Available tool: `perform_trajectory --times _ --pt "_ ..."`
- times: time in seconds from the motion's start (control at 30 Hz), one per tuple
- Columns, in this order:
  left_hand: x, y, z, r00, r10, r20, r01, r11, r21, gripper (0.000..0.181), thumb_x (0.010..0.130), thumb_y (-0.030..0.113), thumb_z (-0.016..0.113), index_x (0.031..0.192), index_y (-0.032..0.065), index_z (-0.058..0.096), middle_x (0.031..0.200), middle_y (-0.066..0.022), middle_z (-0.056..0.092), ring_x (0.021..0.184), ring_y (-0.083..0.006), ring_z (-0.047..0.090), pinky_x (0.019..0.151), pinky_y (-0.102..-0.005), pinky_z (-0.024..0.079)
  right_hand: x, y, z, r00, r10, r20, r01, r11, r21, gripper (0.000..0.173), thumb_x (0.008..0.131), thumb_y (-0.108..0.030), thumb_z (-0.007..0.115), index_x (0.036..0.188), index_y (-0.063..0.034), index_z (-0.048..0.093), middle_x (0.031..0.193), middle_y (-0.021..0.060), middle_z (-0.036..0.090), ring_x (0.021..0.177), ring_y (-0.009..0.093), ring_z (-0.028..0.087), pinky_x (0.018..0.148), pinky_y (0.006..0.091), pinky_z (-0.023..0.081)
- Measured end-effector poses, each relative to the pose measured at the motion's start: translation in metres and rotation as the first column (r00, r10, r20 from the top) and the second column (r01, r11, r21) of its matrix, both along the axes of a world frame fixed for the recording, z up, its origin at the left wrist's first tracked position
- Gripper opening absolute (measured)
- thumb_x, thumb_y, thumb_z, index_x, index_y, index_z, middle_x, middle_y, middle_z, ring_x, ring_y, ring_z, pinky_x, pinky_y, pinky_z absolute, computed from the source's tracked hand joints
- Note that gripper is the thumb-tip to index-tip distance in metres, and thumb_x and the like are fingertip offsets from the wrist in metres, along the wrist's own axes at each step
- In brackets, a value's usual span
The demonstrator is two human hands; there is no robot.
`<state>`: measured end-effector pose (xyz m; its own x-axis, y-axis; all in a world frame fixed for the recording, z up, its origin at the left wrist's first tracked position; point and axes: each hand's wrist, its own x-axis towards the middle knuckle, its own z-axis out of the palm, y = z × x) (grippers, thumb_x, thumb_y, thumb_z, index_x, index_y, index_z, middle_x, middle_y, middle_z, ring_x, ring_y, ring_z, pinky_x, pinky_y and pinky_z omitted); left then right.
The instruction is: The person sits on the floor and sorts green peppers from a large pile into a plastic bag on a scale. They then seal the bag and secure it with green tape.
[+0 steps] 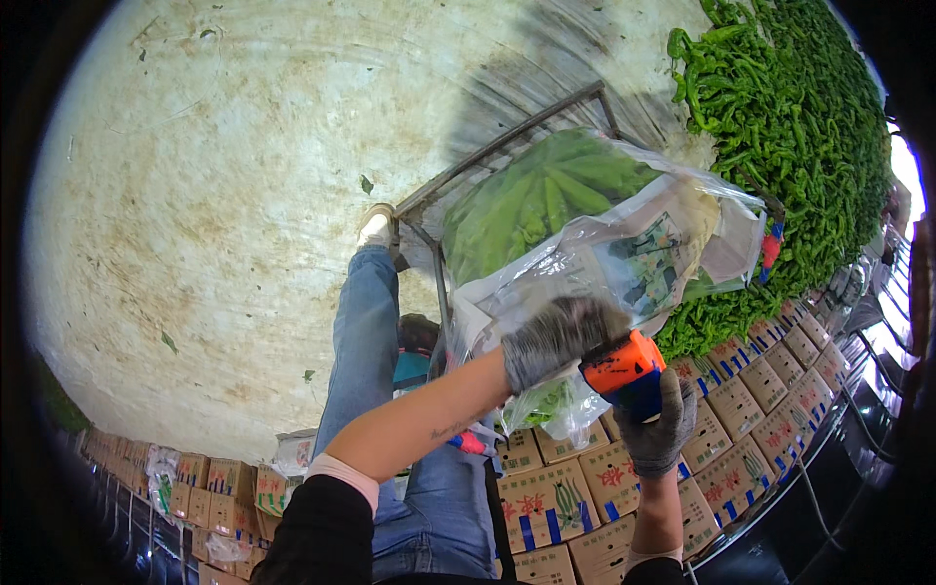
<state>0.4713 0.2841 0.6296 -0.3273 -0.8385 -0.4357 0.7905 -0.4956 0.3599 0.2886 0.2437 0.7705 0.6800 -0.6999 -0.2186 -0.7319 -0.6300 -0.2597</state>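
A clear plastic bag (541, 270) full of long green peppers (556, 190), with printed paper (643, 256) inside it, rests on a metal frame (504, 142) before me. My left hand (567, 340), in a grey glove, is over the bag's near side, fingers blurred and partly hidden; whether it grips the plastic is unclear. To its right, my gloved right hand (658, 424) holds an orange and blue tape dispenser (627, 373), its orange part beside my left hand's fingertips.
A large heap of green peppers (797, 146) lies at the upper right. Stacked printed cardboard boxes (548, 504) line the bottom and lower right, with more boxes (227, 486) at lower left. A pale floor sheet (219, 219) with scattered leaves spreads at left.
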Motion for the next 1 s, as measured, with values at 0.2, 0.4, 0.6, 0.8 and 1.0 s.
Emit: perform_trajectory --times 0.2,0.4,0.6,0.8,1.0 --pt "-0.006 0.015 -0.024 0.997 -0.025 0.078 0.028 0.999 -0.028 0.036 0.093 0.029 0.059 0.118 0.0034 0.061 0.102 -0.0048 0.067 0.085 -0.0084 0.06 0.073 -0.0245 0.05 0.022 -0.008 -0.011 0.997 0.059 -0.046 -0.056 0.997 0.061 0.078 0.069 -0.016 0.079 0.135 -0.0105 0.039 0.089 0.0158 0.053 0.072 0.034 0.052 0.061 0.0432 0.042" --pt "0.055 -0.053 -0.117 0.681 -0.045 0.731 -0.114 0.98 0.166 0.018 0.088 0.018 0.059 0.098 0.0072 0.068 0.082 -0.0112 0.067 0.077 -0.0183 0.062 0.067 -0.0305 0.048 0.045 -0.01 0.019 0.968 -0.009 -0.253 0.031 0.996 0.082 0.065 0.064 -0.012 0.08 0.124 -0.0129 0.055 0.088 0.0151 0.053 0.074 0.033 0.054 0.062 0.0422 0.044" --pt "0.086 -0.111 -0.285 0.246 -0.298 0.922 -0.19 0.918 0.347 0.027 0.086 0.031 0.059 0.09 0.0063 0.07 0.087 -0.0142 0.07 0.075 -0.0288 0.065 0.07 -0.0364 0.049 0.043 -0.012 0.02 0.922 -0.043 -0.384 0.065 0.997 0.045 0.069 0.061 -0.017 0.082 0.126 -0.0169 0.056 0.083 0.0132 0.052 0.068 0.03 0.053 0.059 0.0407 0.041" --pt "0.013 -0.121 -0.337 0.222 -0.685 0.694 0.28 0.727 0.627 0.044 0.088 0.035 0.054 0.13 0.0211 0.055 0.147 -0.0101 0.039 0.136 -0.0308 0.036 0.111 -0.0425 0.028 0.031 -0.006 -0.009 0.869 -0.113 -0.482 0.183 0.978 0.1 0.07 0.058 -0.012 0.08 0.124 -0.0119 0.057 0.09 0.0178 0.053 0.074 0.035 0.056 0.064 0.0431 0.046" --pt "0.023 -0.104 -0.299 0.045 -0.183 0.982 0.234 0.958 0.168 0.051 0.094 0.043 0.038 0.134 0.0123 0.049 0.139 -0.0161 0.045 0.131 -0.0308 0.04 0.108 -0.0414 0.03 0.02 -0.002 -0.009 0.893 -0.14 -0.428 0.198 0.976 0.095 0.068 0.06 -0.017 0.081 0.124 -0.0166 0.057 0.081 0.0142 0.052 0.067 0.031 0.053 0.058 0.0407 0.041"
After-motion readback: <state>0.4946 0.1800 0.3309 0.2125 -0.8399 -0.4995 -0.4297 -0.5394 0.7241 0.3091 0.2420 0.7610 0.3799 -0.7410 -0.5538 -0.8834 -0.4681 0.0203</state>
